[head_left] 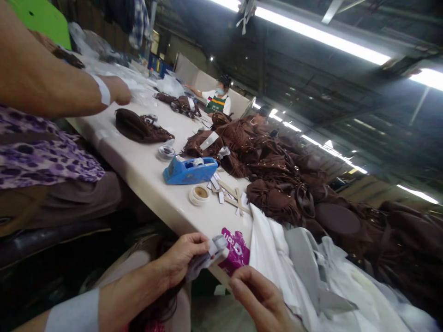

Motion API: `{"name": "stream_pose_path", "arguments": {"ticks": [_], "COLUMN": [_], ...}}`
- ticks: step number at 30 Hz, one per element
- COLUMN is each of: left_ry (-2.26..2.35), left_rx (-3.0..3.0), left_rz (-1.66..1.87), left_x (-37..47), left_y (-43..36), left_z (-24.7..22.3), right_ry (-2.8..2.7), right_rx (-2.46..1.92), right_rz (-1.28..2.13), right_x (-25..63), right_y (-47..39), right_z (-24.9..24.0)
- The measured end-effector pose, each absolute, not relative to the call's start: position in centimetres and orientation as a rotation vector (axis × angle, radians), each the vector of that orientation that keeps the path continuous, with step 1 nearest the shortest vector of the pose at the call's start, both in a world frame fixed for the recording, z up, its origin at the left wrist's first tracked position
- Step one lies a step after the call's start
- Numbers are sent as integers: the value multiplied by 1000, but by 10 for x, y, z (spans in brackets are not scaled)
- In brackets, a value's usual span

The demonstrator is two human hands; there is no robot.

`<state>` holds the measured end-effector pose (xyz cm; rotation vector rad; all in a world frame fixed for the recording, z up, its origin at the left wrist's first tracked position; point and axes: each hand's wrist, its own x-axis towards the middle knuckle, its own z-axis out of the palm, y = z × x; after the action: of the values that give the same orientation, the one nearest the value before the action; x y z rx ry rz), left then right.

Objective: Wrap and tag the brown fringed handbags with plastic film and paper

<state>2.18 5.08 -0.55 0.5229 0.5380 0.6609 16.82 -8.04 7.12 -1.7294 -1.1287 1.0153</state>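
Near the table's front edge, my left hand (182, 258) is closed around a soft grey wrapping (201, 263), with thumb and fingers pinching it. What lies inside the wrapping cannot be told. My right hand (259, 297) is to the right, apart from the wrapping, its fingers curled together. Whether it holds anything small is hidden. Between the hands and just beyond them lies a purple printed packet (236, 251) on the table edge. Farther up are a small round tub (200, 194), a blue tape dispenser (190, 169) and scattered flat strips (230, 193).
Brown fringed bags (259, 152) pile along the right side. White cloth (273, 249) and grey sheet material (304, 253) drape near my right hand. A co-worker's arm (83, 90) reaches over the white table (138, 170) from the left; another person (218, 99) is at the far end.
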Motion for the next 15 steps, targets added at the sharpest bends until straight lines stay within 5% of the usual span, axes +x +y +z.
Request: {"name": "stream_pose_path", "arguments": {"ticks": [15], "left_ry": [511], "left_rx": [463], "left_rz": [658], "left_x": [15], "left_y": [59], "left_z": [-8], "right_ry": [-1084], "right_rx": [-1652], "right_rz": [992], "right_x": [153], "right_y": [-22], "right_z": [25]}}
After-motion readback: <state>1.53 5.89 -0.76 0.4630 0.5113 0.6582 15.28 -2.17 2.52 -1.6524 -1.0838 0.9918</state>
